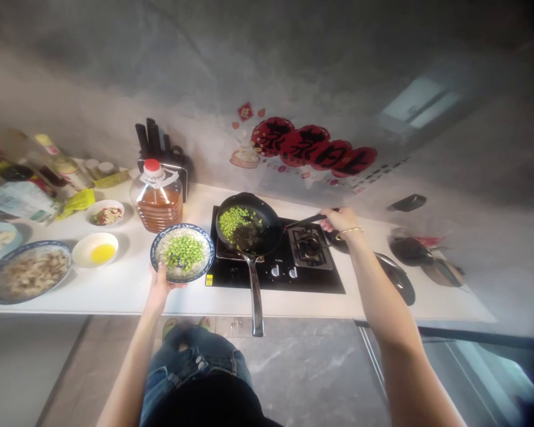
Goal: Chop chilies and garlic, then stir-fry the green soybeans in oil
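My left hand (161, 283) grips the near-left rim of a blue-patterned plate (156, 252), thumb on top. Chopped green beans (184, 252) are heaped in the plate's middle. To its right, a black frying pan (270, 228) stands on the left burner, its metal handle toward me. More green pieces (234, 222) lie in the pan's left half. Closed around the dark handle of a spatula (309, 219), my right hand (340, 219) is above the right burner. The spatula points left toward the pan; its head is hard to make out against the dark pan.
A black gas stove (314, 281) is set in the white counter. An oil jug (159, 204) and knife block (184, 172) stand behind the plate. Leftward are an egg bowl (85, 252), a plate of sliced food (26, 276) and bottles. A lid (396, 279) lies at right.
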`<state>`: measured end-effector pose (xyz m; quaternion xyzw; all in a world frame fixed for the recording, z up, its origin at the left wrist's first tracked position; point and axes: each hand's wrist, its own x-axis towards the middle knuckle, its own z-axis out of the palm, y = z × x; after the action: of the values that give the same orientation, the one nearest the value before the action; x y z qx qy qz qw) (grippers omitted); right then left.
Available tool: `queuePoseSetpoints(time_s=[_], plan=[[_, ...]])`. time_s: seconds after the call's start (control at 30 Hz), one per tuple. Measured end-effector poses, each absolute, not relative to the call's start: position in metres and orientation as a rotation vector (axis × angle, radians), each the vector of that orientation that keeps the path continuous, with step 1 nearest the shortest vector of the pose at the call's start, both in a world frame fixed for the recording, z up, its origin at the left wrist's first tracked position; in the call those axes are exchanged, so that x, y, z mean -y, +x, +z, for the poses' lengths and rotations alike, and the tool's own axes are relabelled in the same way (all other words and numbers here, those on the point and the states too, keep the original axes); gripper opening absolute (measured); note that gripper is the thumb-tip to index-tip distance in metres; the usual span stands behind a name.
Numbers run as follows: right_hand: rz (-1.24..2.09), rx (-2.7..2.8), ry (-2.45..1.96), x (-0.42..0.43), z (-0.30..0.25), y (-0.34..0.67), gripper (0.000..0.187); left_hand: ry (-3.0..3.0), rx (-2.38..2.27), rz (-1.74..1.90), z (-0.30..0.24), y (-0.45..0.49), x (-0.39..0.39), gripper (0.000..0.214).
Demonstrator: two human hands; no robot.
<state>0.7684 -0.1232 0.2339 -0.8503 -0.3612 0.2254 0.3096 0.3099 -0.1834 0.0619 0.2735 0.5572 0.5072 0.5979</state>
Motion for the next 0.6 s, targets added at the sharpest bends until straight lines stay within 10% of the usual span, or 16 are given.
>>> queuePoseSetpoints(time_s=[0.6], plan=[[0.612, 0.678, -1.98, 0.094, 0.156, 0.77, 0.019, 0.621, -1.26, 1.149, 0.064, 0.322, 0.184, 0.065]])
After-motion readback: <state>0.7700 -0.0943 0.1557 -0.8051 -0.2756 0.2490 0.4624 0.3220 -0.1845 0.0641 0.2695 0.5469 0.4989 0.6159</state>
